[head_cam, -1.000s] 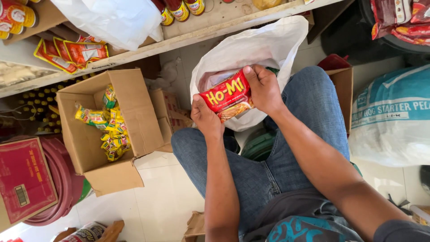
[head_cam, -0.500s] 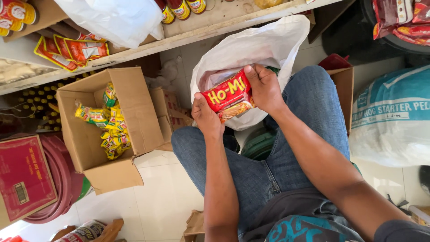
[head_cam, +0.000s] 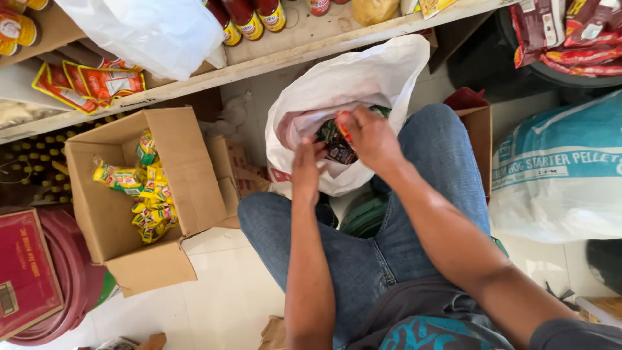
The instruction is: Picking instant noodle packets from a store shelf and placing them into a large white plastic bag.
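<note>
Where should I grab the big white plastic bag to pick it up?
Best grab the white plastic bag by its loose open rim at the top, coming from above. The mouth gapes wide toward the camera, and its edges look thin and floppy, easy to bunch together. Both hands, left hand and right hand, are already at that opening, among the packets inside.

Soft, even daylight fills the place, bright on the white plastic bag (head_cam: 350, 91) and the pale floor tiles (head_cam: 220, 304). Shadows stay faint. The moving fingers blur slightly; the shelf (head_cam: 272, 58) edge bends a little toward the frame's corners.
</note>
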